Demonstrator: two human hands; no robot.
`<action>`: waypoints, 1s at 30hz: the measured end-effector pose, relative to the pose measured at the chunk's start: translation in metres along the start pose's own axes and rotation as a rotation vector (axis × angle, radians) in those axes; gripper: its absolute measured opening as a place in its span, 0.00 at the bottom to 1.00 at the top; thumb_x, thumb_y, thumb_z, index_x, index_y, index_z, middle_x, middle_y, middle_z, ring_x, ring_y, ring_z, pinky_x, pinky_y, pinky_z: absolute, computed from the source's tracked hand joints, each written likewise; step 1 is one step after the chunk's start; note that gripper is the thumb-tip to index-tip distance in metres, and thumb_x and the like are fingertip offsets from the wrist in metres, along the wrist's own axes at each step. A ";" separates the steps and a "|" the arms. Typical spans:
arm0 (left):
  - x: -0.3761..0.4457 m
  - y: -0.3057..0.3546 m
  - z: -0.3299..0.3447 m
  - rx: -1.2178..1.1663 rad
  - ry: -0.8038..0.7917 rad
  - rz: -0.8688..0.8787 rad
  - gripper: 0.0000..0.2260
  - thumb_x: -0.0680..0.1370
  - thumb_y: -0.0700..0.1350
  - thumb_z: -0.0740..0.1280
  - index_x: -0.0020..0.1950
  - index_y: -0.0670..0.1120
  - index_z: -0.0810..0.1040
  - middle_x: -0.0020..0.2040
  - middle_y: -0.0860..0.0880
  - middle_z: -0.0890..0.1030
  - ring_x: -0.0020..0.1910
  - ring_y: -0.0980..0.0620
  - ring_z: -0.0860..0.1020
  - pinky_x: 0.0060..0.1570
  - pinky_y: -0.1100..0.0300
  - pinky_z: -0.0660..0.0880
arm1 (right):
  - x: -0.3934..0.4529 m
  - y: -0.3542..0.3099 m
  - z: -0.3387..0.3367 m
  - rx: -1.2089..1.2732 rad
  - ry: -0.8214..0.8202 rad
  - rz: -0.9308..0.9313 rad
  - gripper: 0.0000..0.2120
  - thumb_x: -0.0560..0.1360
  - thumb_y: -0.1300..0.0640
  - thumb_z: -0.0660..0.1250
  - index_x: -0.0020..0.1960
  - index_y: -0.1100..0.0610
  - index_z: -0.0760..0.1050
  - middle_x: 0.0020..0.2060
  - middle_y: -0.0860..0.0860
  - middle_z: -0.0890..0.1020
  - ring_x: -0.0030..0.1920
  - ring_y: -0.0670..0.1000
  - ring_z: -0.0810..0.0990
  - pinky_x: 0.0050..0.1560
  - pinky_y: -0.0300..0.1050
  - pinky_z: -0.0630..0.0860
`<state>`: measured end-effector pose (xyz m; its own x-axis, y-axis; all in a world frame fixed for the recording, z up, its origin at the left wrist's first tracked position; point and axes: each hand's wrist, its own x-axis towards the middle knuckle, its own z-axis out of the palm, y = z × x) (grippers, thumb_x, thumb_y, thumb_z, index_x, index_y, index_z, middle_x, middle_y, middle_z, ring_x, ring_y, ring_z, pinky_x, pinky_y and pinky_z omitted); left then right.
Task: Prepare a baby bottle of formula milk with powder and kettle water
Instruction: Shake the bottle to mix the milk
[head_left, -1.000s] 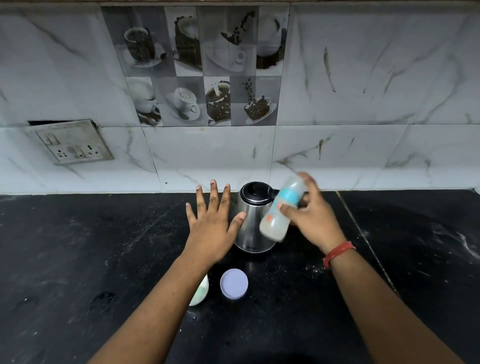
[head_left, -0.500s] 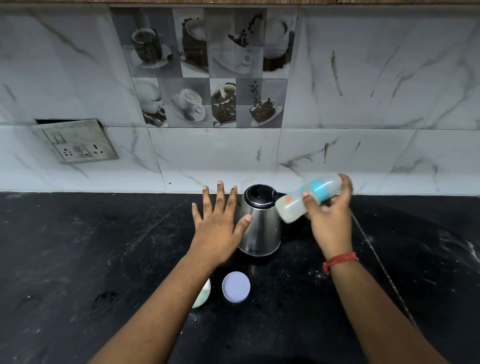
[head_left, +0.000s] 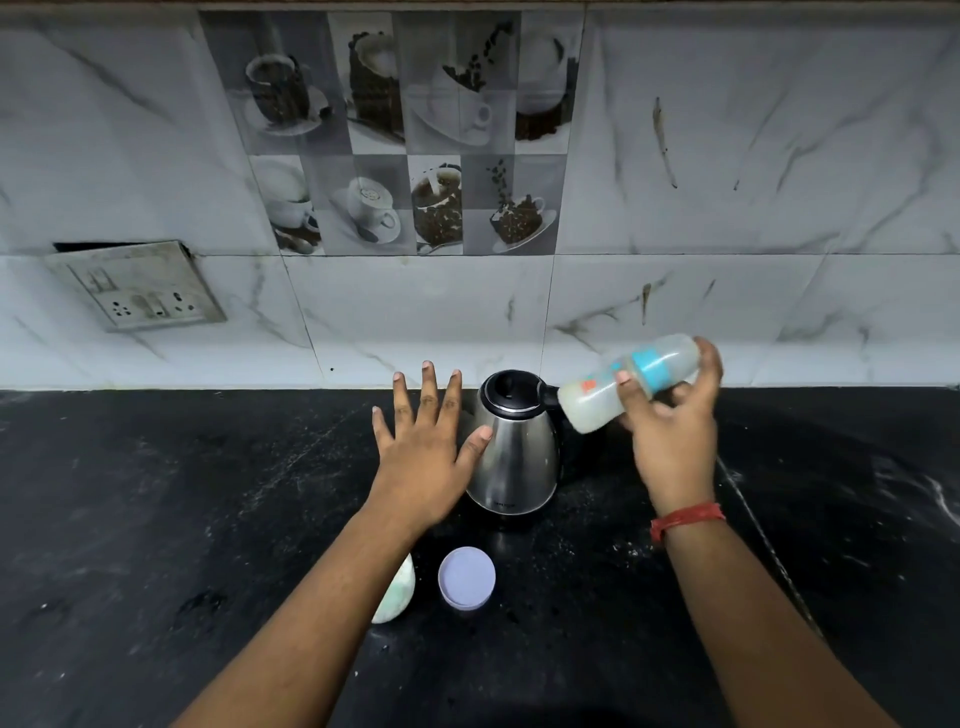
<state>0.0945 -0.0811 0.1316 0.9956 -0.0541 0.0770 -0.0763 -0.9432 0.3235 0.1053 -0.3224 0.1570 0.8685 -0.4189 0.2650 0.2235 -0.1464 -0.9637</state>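
My right hand (head_left: 672, 441) grips a baby bottle (head_left: 597, 400) with a blue collar, tilted almost on its side above the counter, white milky liquid inside. The bottle's base points left, toward the steel kettle (head_left: 517, 462) with a black lid, which stands upright just left of it. My left hand (head_left: 423, 457) hovers with fingers spread beside the kettle's left side, thumb close to its body, holding nothing. A round pale lilac lid (head_left: 466, 577) lies flat on the counter in front of the kettle. A white and green container (head_left: 397, 592) shows partly from under my left forearm.
The black stone counter (head_left: 156, 519) runs wide on both sides and ends at a marble-tiled wall. A wall socket plate (head_left: 137, 286) hangs loose at the left. White powder specks lie on the counter near my right wrist.
My right hand has swung the bottle up and to the right, from steeply tilted in front of the kettle to nearly sideways beside it. My left hand stays spread in place.
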 end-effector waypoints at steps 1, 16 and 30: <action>0.000 0.000 0.000 0.003 -0.003 0.002 0.36 0.79 0.69 0.41 0.84 0.57 0.37 0.83 0.51 0.31 0.81 0.42 0.29 0.79 0.34 0.37 | 0.000 -0.001 0.001 0.006 -0.006 -0.005 0.36 0.75 0.57 0.75 0.74 0.38 0.59 0.55 0.46 0.82 0.52 0.47 0.86 0.58 0.61 0.82; 0.004 -0.008 -0.003 -0.025 0.021 -0.016 0.36 0.79 0.69 0.42 0.84 0.56 0.37 0.83 0.51 0.31 0.81 0.42 0.28 0.79 0.33 0.37 | 0.005 0.004 0.002 -0.020 -0.038 0.050 0.34 0.74 0.54 0.76 0.71 0.35 0.62 0.50 0.47 0.83 0.51 0.50 0.86 0.55 0.61 0.83; 0.007 -0.009 -0.003 -0.035 0.030 -0.016 0.35 0.81 0.68 0.44 0.84 0.57 0.37 0.84 0.50 0.32 0.81 0.42 0.29 0.79 0.32 0.38 | 0.009 0.008 0.008 -0.219 -0.414 0.084 0.38 0.72 0.56 0.77 0.73 0.34 0.63 0.49 0.49 0.83 0.50 0.51 0.86 0.53 0.60 0.83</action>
<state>0.1025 -0.0716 0.1325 0.9946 -0.0293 0.0995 -0.0632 -0.9318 0.3575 0.1187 -0.3204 0.1511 0.9929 -0.0511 0.1077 0.0848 -0.3318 -0.9395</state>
